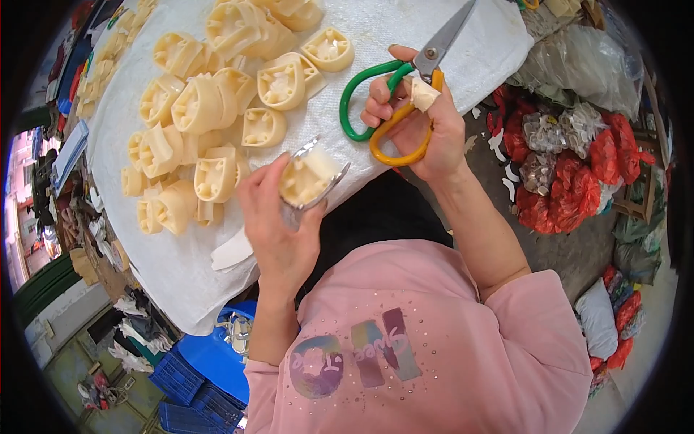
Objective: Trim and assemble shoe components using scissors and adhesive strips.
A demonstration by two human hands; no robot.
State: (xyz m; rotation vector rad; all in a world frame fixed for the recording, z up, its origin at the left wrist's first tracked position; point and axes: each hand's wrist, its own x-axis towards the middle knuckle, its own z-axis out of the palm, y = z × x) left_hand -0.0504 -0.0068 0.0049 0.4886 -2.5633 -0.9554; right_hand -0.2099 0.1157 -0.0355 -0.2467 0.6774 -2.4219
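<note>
My left hand (278, 228) grips a cream moulded plastic part (307, 181) with a shiny silver rim along its sides. The part is held just above the near edge of a white cloth-covered table (318, 108). In my right hand (444, 137) is a pair of scissors (431, 55) with one green and one yellow handle loop. Their blades point up and away to the right and look closed together. A pale wrap or strip (423, 94) lies at the thumb of that hand. Left of my hands, similar cream parts (264, 127) lie in a loose pile.
Red and clear plastic bags (560, 173) filled with things sit on the floor at right. A blue tub (210, 351) holding shiny pieces and blue crates (177, 376) stand below the table's left side. A white flat scrap (233, 250) lies by the near table edge.
</note>
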